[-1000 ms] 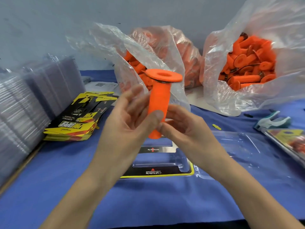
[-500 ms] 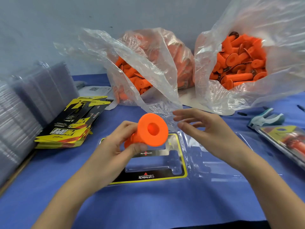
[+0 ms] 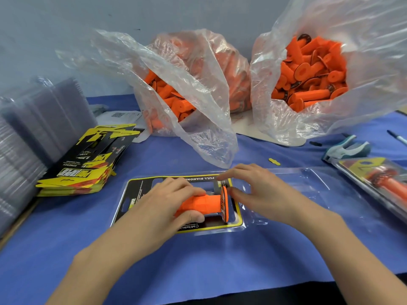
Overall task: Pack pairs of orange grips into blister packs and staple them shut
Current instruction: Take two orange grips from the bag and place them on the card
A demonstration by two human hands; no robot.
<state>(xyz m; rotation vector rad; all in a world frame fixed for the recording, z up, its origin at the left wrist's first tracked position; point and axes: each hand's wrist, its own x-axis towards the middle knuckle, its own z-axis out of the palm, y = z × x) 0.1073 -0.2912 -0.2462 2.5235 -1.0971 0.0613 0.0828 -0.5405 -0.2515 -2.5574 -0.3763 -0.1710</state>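
Observation:
An orange grip (image 3: 203, 204) lies on its side in the open blister pack (image 3: 141, 192), over the black and yellow card, flange to the right. My left hand (image 3: 169, 201) holds the grip's barrel with thumb and fingers curled round it. My right hand (image 3: 259, 190) touches the flange rim with its fingertips, fingers bent. The pack's clear lid half (image 3: 308, 194) lies flat to the right.
Three clear bags of orange grips (image 3: 312, 71) stand at the back. A stack of yellow and black cards (image 3: 88, 164) and stacked clear blisters (image 3: 28, 133) are at the left. A stapler (image 3: 345, 149), a pen and a finished pack (image 3: 381, 179) lie at the right.
My left hand has lowered the grip from mid-air down into the blister pack and turned it sideways. My right hand has come down to the flange.

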